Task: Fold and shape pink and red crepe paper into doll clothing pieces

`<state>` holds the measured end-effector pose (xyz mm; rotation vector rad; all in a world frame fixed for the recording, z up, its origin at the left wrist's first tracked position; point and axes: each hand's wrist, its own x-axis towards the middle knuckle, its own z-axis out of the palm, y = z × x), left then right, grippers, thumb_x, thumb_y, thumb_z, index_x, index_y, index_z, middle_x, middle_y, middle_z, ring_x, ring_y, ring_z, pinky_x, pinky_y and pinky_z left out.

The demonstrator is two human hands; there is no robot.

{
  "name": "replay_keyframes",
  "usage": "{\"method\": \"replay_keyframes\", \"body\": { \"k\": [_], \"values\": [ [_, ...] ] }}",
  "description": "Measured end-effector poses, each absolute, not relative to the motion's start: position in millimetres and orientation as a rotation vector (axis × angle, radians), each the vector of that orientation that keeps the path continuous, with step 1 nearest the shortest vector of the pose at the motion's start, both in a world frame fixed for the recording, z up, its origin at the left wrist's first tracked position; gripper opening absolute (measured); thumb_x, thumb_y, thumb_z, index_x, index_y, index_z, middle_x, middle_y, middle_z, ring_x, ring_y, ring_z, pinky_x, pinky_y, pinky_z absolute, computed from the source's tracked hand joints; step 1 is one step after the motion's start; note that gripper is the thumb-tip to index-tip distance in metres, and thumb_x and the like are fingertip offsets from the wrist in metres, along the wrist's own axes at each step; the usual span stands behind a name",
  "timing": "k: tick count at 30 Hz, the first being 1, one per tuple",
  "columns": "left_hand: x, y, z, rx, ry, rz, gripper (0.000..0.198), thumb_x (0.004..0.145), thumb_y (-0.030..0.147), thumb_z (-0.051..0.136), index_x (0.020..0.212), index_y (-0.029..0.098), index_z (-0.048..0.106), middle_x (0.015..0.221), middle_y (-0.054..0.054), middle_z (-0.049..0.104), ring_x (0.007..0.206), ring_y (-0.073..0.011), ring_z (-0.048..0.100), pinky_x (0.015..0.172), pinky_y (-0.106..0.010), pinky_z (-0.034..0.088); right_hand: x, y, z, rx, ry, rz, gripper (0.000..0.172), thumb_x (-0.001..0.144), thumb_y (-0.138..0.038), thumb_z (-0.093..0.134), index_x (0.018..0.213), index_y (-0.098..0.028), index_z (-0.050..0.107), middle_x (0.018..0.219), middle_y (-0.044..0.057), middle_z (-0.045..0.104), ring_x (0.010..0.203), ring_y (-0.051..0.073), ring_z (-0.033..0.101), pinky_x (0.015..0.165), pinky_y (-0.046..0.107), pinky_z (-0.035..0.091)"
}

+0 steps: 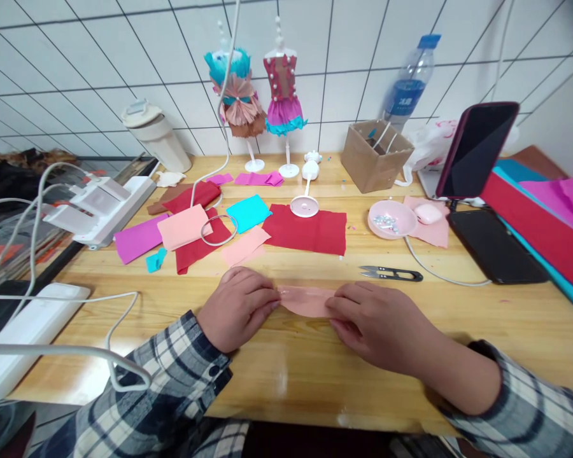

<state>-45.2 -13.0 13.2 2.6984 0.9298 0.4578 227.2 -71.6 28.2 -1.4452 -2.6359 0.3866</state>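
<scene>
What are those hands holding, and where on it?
A small pale pink piece of fabric, lying on the wooden table: the left hand pinches its left end, the right hand its right end.

Thread snips [390,274] beside a bead dish [391,219]; two dressed mannequins [262,95] behind.

A matt pink paper strip [307,300] is pressed on a glossy varnished wooden table [315,375]; the snips [390,274] are metal
</scene>
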Motion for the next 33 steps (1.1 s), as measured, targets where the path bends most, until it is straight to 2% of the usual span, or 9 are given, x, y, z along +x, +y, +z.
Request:
{"method": "replay_keyframes", "body": {
  "k": [4, 10, 17, 24, 26, 28, 30, 31, 33],
  "values": [
    [-49, -15, 21, 2.746, 0.965, 0.505, 0.017, 0.088, 0.031, 0.058, 0.095, 0.021, 0.071, 0.09, -0.006, 0.069, 0.085, -0.0198, 0.06, 0.085, -0.038, 0.04, 246, -69, 32, -1.543, -2.424, 0.35, 0.023, 0.093, -0.03, 0.048, 0.105, -0.024, 0.066, 0.106, 0.007, 0.066, 0.092, 0.021, 0.061, 0.074, 0.034, 0.047],
    [-52, -2, 54, 2.747, 1.049, 0.5, 0.022, 0.09, 0.033, 0.054, 0.096, 0.018, 0.07, 0.088, -0.007, 0.069, 0.084, -0.0209, 0.061, 0.077, -0.034, 0.047, 257, -59, 29, -1.738, -2.409, 0.46, 0.016, 0.084, -0.024, 0.057, 0.097, -0.02, 0.066, 0.096, 0.008, 0.064, 0.092, 0.025, 0.058, 0.079, 0.04, 0.045],
    [-14, 18, 60, 2.606, 0.895, 0.195, 0.035, 0.088, 0.043, 0.057, 0.11, 0.019, 0.069, 0.102, -0.011, 0.068, 0.097, -0.0264, 0.061, 0.087, -0.04, 0.048, 247, -55, 29, -1.734, -2.375, 0.593, 0.003, 0.08, -0.021, 0.06, 0.08, -0.022, 0.063, 0.089, 0.005, 0.063, 0.087, 0.023, 0.056, 0.075, 0.036, 0.04],
    [-4, 25, 57, 2.368, 0.705, 0.257, 0.064, 0.073, 0.051, 0.073, 0.128, 0.023, 0.058, 0.127, -0.012, 0.061, 0.115, -0.0301, 0.056, 0.098, -0.043, 0.043, 243, -50, 49, -1.646, -2.273, 0.85, 0.002, 0.082, -0.023, 0.058, 0.083, -0.023, 0.061, 0.076, -0.002, 0.068, 0.073, 0.017, 0.06, 0.072, 0.031, 0.039],
    [-10, 26, 58, 2.397, 0.67, 0.273, 0.06, 0.07, 0.048, 0.076, 0.122, 0.022, 0.061, 0.122, -0.012, 0.062, 0.111, -0.0287, 0.057, 0.096, -0.041, 0.044, 244, -47, 48, -1.669, -2.248, 0.9, 0.01, 0.082, -0.021, 0.057, 0.092, -0.024, 0.059, 0.074, -0.002, 0.069, 0.07, 0.017, 0.061, 0.067, 0.029, 0.039],
    [-19, 27, 56, 2.476, 0.656, 0.344, 0.04, 0.073, 0.043, 0.075, 0.105, 0.021, 0.067, 0.111, -0.01, 0.065, 0.103, -0.0254, 0.059, 0.091, -0.038, 0.045, 245, -46, 44, -1.698, -2.272, 0.874, 0.018, 0.082, -0.019, 0.056, 0.099, -0.024, 0.057, 0.076, -0.001, 0.069, 0.073, 0.018, 0.062, 0.065, 0.029, 0.039],
    [-29, 25, 50, 2.571, 0.636, 0.368, 0.019, 0.081, 0.037, 0.069, 0.091, 0.021, 0.068, 0.099, -0.008, 0.066, 0.094, -0.0216, 0.06, 0.086, -0.035, 0.045, 245, -47, 39, -1.688, -2.334, 0.744, 0.024, 0.08, -0.016, 0.056, 0.102, -0.024, 0.058, 0.089, 0.002, 0.069, 0.084, 0.021, 0.062, 0.071, 0.032, 0.042],
    [-34, 23, 46, 2.616, 0.621, 0.344, 0.016, 0.084, 0.036, 0.066, 0.089, 0.021, 0.068, 0.096, -0.007, 0.067, 0.091, -0.0204, 0.06, 0.084, -0.034, 0.045, 244, -48, 36, -1.666, -2.351, 0.653, 0.025, 0.079, -0.014, 0.056, 0.103, -0.023, 0.059, 0.097, 0.004, 0.068, 0.091, 0.022, 0.06, 0.076, 0.034, 0.042],
    [-43, 18, 36, 2.674, 0.583, 0.276, 0.023, 0.084, 0.041, 0.065, 0.096, 0.022, 0.067, 0.094, -0.007, 0.068, 0.088, -0.0209, 0.06, 0.08, -0.035, 0.045, 240, -53, 34, -1.582, -2.363, 0.478, 0.025, 0.081, -0.015, 0.057, 0.105, -0.022, 0.06, 0.111, 0.007, 0.063, 0.104, 0.025, 0.055, 0.087, 0.039, 0.041]
  ]
}}
